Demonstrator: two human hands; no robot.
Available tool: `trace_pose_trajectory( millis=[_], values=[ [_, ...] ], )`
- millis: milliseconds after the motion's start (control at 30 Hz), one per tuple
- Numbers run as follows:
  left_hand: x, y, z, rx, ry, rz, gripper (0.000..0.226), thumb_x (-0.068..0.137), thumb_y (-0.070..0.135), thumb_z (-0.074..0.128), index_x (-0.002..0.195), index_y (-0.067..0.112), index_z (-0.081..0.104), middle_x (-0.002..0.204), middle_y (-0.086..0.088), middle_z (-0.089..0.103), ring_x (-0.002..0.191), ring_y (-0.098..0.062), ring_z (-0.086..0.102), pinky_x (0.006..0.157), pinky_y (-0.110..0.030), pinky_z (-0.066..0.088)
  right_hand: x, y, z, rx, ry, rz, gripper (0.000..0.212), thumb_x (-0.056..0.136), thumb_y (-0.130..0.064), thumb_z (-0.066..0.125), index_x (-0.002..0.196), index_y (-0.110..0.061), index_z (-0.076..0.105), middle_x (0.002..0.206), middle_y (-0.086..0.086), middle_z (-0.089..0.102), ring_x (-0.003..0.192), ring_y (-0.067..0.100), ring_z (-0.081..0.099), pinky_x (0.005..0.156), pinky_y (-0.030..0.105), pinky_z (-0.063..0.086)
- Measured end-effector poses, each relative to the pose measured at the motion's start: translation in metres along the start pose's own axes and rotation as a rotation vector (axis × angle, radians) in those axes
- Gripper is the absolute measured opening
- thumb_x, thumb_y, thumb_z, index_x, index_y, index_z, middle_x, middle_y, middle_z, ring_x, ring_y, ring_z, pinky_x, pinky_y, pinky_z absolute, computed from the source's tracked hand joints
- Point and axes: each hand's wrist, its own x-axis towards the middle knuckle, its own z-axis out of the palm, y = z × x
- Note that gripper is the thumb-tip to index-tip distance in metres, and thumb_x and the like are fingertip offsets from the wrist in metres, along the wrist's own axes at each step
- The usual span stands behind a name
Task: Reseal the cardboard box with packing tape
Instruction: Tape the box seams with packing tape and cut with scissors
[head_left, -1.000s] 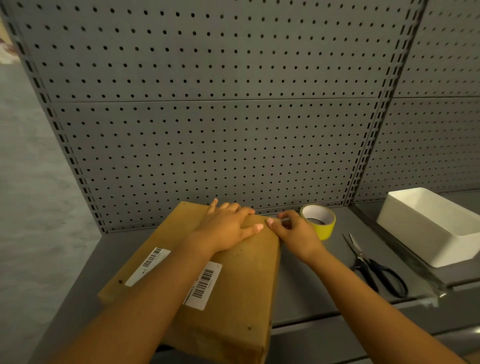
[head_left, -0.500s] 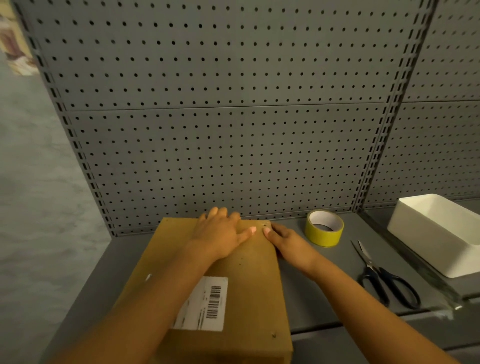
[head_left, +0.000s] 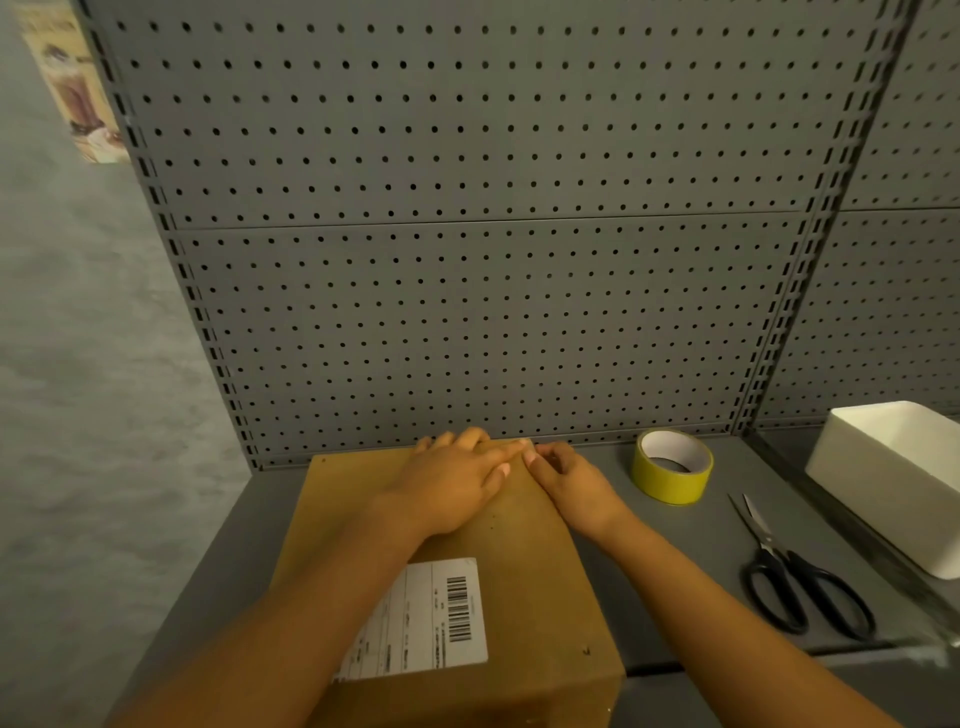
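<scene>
While the plain brown rectangular cardboard box (head_left: 467, 561) is lying flat on the smooth grey metal shelf (head_left: 670, 577), its long axis is running from the near edge straight away toward the grey perforated metal back panel (head_left: 467, 312), with the far short end sitting just in front of that panel. A white rectangular shipping label with a black barcode (head_left: 426, 621) is sticking to the matte top face near the front, tilted slightly against the box's edges. The left hand (head_left: 457, 488) is lying palm down on the far part of the top, its fingers straight and spread flat against the cardboard, gripping nothing. The right hand (head_left: 571, 483) is resting at the far right corner of the box, its fingers bent with the tips touching the cardboard beside the left fingertips; whether they are pinching anything I cannot tell. Just beside that hand, to the right, a round roll of yellow packing tape with a white cardboard core (head_left: 671, 466) is lying flat on the shelf, hole upward. Further right, black-handled steel scissors (head_left: 795, 577) are lying shut, blades pointing toward the panel, and a smooth white rectangular plastic bin (head_left: 893, 478) is standing at the right edge.
</scene>
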Motion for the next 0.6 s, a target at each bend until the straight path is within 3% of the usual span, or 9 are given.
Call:
trace_pose_trajectory(
  millis=[133, 467, 600],
  values=[
    [0.001, 0.002, -0.002, -0.001, -0.013, -0.022, 0.043, 0.102, 0.045, 0.02, 0.144, 0.054, 0.017, 0.14, 0.0, 0.037, 0.124, -0.022, 0.038, 0.11, -0.048, 0.025, -0.007, 0.001, 0.0, -0.001, -0.097, 0.008, 0.052, 0.095, -0.045, 0.05, 0.139, -0.019, 0.042, 0.132, -0.001, 0.054, 0.116, 0.017, 0.056, 0.093, 0.03, 0.049],
    [0.003, -0.001, 0.003, -0.041, -0.005, -0.022, 0.042, 0.101, 0.045, 0.022, 0.142, 0.055, 0.022, 0.139, 0.003, 0.037, 0.124, -0.021, 0.036, 0.11, -0.05, 0.023, -0.016, 0.005, 0.001, 0.098, -0.073, -0.017, 0.044, 0.095, -0.039, 0.053, 0.133, -0.02, 0.044, 0.122, -0.004, 0.056, 0.104, 0.009, 0.058, 0.073, 0.014, 0.047],
    [0.006, -0.001, 0.005, -0.035, -0.015, -0.034, 0.042, 0.101, 0.046, 0.021, 0.142, 0.055, 0.02, 0.139, 0.003, 0.036, 0.125, -0.02, 0.035, 0.11, -0.051, 0.023, -0.012, 0.006, 0.001, 0.088, -0.095, -0.021, 0.047, 0.095, -0.04, 0.052, 0.137, -0.019, 0.044, 0.126, -0.002, 0.058, 0.111, 0.014, 0.058, 0.09, 0.029, 0.051]
  ],
)
